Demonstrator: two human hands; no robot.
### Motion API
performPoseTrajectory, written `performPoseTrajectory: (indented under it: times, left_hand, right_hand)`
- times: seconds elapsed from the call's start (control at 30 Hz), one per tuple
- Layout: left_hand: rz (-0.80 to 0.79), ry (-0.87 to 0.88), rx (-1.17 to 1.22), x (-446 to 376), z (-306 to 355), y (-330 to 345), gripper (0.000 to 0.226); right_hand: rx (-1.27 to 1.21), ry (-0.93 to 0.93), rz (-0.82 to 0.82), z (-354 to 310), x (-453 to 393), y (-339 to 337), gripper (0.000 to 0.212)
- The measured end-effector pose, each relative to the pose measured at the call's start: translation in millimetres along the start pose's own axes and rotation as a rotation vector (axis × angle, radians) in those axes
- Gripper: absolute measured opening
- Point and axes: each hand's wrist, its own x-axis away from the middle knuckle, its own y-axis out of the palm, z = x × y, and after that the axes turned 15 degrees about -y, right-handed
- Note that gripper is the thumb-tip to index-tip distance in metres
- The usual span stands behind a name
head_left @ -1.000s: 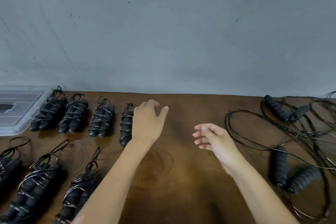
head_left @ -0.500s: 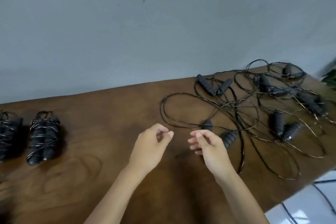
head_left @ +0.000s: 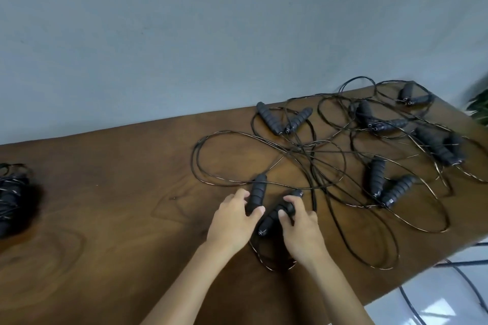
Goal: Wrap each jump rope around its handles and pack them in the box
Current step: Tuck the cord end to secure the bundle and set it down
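- Where both forearms reach in from 6 o'clock, the left hand (head_left: 232,219) curls its fingers (head_left: 257,210) round one black handle (head_left: 257,191) lying on the tabletop (head_left: 118,206).
- Just beside it, the right hand (head_left: 299,227) grips the second handle (head_left: 274,215), tilted toward 1 o'clock.
- Toward 2 o'clock, loose jump ropes (head_left: 375,177) lie tangled.
- At 9 o'clock sits a wrapped rope bundle (head_left: 10,198).

plain packing workroom: bare grey wall (head_left: 184,34), wooden table (head_left: 105,219), many jump ropes (head_left: 369,140).
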Motion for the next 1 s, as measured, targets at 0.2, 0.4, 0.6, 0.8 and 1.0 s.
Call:
performPoseTrajectory:
  times: [0.2, 0.4, 0.6, 0.8, 1.0]
  left_hand:
    - [0.073, -0.005, -0.097, -2, 13, 17, 0.063]
    - [0.011, -0.134, 0.114, 1, 20, 7, 0.055]
    - [-0.162, -0.103, 0.497, 15, 32, -6, 0.034]
    - [-0.293, 0.022, 0.966, 26, 53, 0, 0.028]
    - [-0.389, 0.08, 1.264, 40, 86, 3, 0.037]
  right_hand:
    - [0.024, -0.089, -0.033, 5, -15, 3, 0.024]
    - [-0.168, -0.226, 0.065, 6, -25, -6, 0.018]
    - [-0.402, -0.352, 0.107, 1, -32, -34, 0.025]
    - [-0.724, -0.373, 0.056, -15, -26, -68, 0.04]
    - [-0.809, -0.444, 0.092, -31, -26, -100, 0.041]
